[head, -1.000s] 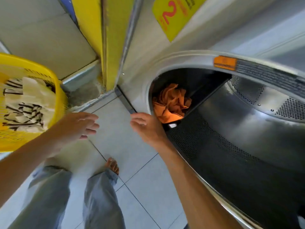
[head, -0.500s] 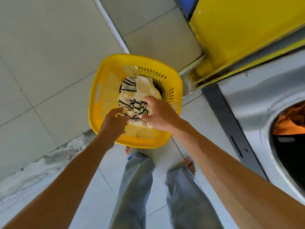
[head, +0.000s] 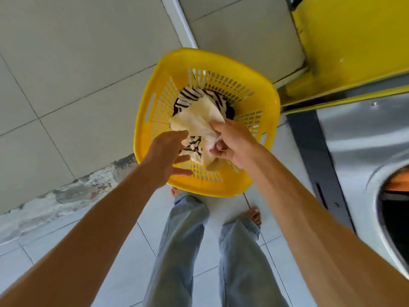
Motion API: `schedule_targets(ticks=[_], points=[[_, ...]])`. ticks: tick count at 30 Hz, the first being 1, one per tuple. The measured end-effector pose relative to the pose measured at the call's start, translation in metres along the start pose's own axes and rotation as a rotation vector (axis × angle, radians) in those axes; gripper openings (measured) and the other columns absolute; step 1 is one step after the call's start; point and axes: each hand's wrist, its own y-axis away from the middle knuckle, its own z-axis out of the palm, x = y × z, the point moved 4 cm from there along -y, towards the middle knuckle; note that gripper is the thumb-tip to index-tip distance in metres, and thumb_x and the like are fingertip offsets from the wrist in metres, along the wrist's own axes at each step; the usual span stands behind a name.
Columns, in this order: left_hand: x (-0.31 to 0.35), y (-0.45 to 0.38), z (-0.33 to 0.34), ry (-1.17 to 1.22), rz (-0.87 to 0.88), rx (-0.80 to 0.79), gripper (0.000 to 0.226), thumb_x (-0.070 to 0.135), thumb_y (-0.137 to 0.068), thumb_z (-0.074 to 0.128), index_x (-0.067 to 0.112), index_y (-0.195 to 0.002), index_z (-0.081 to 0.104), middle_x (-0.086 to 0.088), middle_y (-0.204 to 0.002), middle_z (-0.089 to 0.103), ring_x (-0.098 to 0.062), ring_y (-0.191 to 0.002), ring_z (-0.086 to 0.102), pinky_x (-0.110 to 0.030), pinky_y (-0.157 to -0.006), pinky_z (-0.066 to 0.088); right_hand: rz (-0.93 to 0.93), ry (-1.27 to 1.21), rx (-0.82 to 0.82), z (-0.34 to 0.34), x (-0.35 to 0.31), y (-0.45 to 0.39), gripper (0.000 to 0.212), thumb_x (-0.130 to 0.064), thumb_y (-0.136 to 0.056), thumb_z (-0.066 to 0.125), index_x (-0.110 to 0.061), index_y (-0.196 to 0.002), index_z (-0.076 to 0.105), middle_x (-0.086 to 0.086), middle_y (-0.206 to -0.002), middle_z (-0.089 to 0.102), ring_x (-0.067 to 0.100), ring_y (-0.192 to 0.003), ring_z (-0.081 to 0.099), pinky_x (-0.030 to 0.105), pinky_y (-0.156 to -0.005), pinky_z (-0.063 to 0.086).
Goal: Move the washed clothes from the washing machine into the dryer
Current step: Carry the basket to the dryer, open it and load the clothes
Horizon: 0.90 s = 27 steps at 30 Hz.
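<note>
Here the right hand (head: 234,145) pinches the cream cloth (head: 199,125) above the yellow basket (head: 155,94), fingers curled into its folds. The left hand (head: 164,156) hovers beside the cloth over the basket's near rim, fingers straight and slightly spread, holding nothing

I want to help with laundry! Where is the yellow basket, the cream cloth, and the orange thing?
yellow basket (head: 205,60): head view, far rim.
cream cloth (head: 197,120): head view, middle fold.
orange thing (head: 398,183): head view, visible edge inside the machine.
</note>
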Motion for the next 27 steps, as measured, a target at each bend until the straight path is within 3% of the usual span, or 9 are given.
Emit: schedule_targets(ticks=[4,7,9,11,13,16,19,21,27], points=[[0.014,0.02,0.021,0.223,-0.141,-0.249,0.052,0.062,-0.08,0.063,0.023,-0.113,0.067,-0.01,-0.107,0.069,-0.033,-0.097,0.068,-0.053,-0.082,0.056,-0.002,-0.129,-0.203,0.016,0.007,0.095,0.011,-0.023,-0.092,0.057,-0.017,-0.088,0.065,0.003,-0.066,0.053,0.008,-0.039,0.032,0.023,-0.041,0.034],[0.02,0.039,0.034,0.23,-0.117,-0.36,0.025,0.024,-0.09,0.062,0.01,-0.11,0.06,-0.013,-0.086,0.069,-0.024,-0.075,0.07,-0.032,-0.065,0.057,-0.068,-0.069,-0.238,0.013,0.014,0.138,0.01,-0.024,-0.09,0.062,-0.02,-0.084,0.068,0.0,-0.063,0.049,0.01,-0.045,0.038,0.024,-0.043,0.036],[0.02,0.042,0.033,0.187,0.03,-0.296,0.042,-0.004,-0.087,0.056,0.011,-0.127,0.052,-0.018,-0.1,0.068,-0.026,-0.08,0.071,-0.034,-0.064,0.057,-0.11,-0.012,-0.312,-0.002,0.009,0.154,0.011,-0.03,-0.09,0.069,-0.02,-0.092,0.073,0.006,-0.068,0.051,0.011,-0.048,0.046,0.028,-0.05,0.046],[0.018,0.052,0.034,0.185,0.145,-0.335,0.072,-0.012,-0.08,0.057,0.02,-0.143,0.043,-0.019,-0.127,0.062,-0.035,-0.106,0.067,-0.042,-0.077,0.057,-0.138,-0.021,-0.352,-0.033,-0.003,0.161,0.028,-0.04,-0.082,0.072,-0.022,-0.103,0.076,0.005,-0.081,0.067,0.011,-0.058,0.061,0.031,-0.064,0.055],[0.019,0.077,0.035,0.147,0.236,-0.354,0.084,-0.012,-0.078,0.058,0.028,-0.148,0.035,-0.017,-0.135,0.058,-0.038,-0.116,0.062,-0.047,-0.084,0.055,-0.192,-0.003,-0.218,-0.073,-0.017,0.157,0.051,-0.053,-0.07,0.072,-0.028,-0.114,0.074,-0.005,-0.11,0.074,0.013,-0.077,0.071,0.033,-0.072,0.058],[0.022,0.122,0.041,0.114,0.316,-0.474,0.078,-0.015,-0.081,0.052,0.026,-0.146,0.038,-0.017,-0.129,0.062,-0.037,-0.109,0.065,-0.05,-0.083,0.055,-0.215,0.033,-0.083,-0.105,-0.031,0.136,0.074,-0.064,-0.065,0.078,-0.034,-0.131,0.063,-0.01,-0.129,0.067,0.018,-0.105,0.069,0.044,-0.086,0.059],[0.015,0.16,0.052,0.095,0.3,-0.59,0.067,-0.011,-0.077,0.053,0.011,-0.14,0.046,-0.022,-0.114,0.064,-0.037,-0.098,0.067,-0.044,-0.078,0.054,-0.176,0.184,-0.162,-0.09,-0.04,0.112,0.106,-0.078,-0.061,0.075,-0.04,-0.152,0.033,-0.019,-0.143,0.045,0.014,-0.128,0.051,0.042,-0.106,0.043],[0.007,0.174,0.061,0.056,0.283,-0.602,0.063,-0.01,-0.073,0.053,0.006,-0.134,0.05,-0.023,-0.108,0.065,-0.036,-0.094,0.067,-0.043,-0.076,0.054,-0.181,0.189,-0.25,-0.08,-0.036,0.104,0.117,-0.083,-0.052,0.076,-0.036,-0.151,0.036,-0.012,-0.15,0.046,0.017,-0.13,0.053,0.042,-0.108,0.044],[0.003,0.179,0.077,-0.06,0.342,-0.392,0.079,-0.007,-0.068,0.059,0.032,-0.136,0.05,-0.016,-0.119,0.067,-0.038,-0.108,0.065,-0.05,-0.08,0.057,-0.227,-0.086,-0.085,-0.115,-0.007,0.124,0.053,-0.035,-0.078,0.078,-0.025,-0.129,0.067,0.005,-0.116,0.074,0.023,-0.103,0.072,0.044,-0.096,0.056]])
